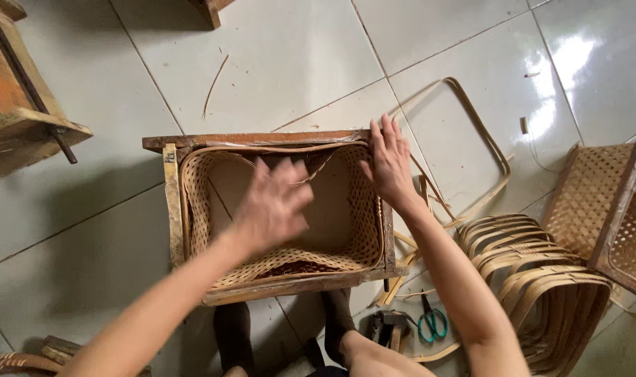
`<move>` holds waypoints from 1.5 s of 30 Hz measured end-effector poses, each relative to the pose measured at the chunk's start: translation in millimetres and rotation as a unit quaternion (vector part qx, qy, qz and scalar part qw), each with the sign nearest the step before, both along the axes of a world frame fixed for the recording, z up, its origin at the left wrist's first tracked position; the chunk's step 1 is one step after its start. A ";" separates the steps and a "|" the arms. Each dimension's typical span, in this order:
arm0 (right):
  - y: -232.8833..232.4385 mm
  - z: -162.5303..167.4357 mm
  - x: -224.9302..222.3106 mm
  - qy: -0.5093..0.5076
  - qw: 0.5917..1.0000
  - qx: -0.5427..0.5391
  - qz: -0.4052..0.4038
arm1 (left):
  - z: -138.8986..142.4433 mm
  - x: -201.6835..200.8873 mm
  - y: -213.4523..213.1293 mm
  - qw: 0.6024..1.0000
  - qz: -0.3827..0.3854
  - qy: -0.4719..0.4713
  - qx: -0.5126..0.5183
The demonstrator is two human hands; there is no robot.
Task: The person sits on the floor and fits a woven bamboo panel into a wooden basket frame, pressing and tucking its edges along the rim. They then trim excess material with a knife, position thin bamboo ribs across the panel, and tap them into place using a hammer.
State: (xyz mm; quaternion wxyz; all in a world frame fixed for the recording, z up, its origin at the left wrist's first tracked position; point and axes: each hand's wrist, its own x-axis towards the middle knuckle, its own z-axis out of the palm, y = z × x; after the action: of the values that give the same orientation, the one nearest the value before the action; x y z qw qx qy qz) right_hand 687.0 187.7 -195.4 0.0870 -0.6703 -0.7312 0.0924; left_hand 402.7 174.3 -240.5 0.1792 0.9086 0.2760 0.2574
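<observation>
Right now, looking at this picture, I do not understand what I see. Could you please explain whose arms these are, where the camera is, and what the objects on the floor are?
The camera sits on a person's head and looks down, so both bare arms are that person's own. There is no machine. The left hand, blurred by motion, hovers open over a woven basket that sits inside a wooden frame on the tiled floor. The right hand, fingers spread, is at the basket's far right corner. Neither hand grips anything. To the right lie a stack of bent rim strips, a single rim loop, another woven basket, and green-handled scissors.
</observation>
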 end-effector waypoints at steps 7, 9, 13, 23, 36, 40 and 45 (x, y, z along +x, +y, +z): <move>-80.4 -8.7 19.0 0.057 0.978 -0.038 0.199 | -34.3 16.0 -83.4 0.915 -0.082 0.161 -0.361; -93.4 -3.5 21.2 0.039 0.963 -0.118 0.241 | -44.9 16.6 -88.5 0.921 -0.040 0.110 -0.372; -117.4 12.8 12.0 -0.047 0.902 -0.267 0.337 | -49.8 13.4 -95.4 0.941 0.017 0.002 -0.339; -135.8 3.2 3.0 -0.157 0.865 -0.320 0.352 | -39.9 6.2 -86.1 0.943 0.053 -0.017 -0.328; -114.8 43.3 22.5 -0.113 0.896 -0.328 0.277 | -39.6 -3.4 -67.7 0.943 0.047 -0.022 -0.328; -111.1 53.6 35.1 -0.103 0.915 -0.299 0.248 | -43.0 -0.5 -72.8 0.944 0.021 -0.018 -0.328; -128.4 33.3 26.6 -0.167 0.889 -0.298 0.306 | -54.5 2.7 -78.6 0.940 -0.014 -0.008 -0.340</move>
State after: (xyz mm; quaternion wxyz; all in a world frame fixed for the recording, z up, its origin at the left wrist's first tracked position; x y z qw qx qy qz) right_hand 713.6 59.3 -162.1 -0.2730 -0.4130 -0.8419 0.2149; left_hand 405.4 95.7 -295.0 0.4834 0.7951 0.3331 0.1524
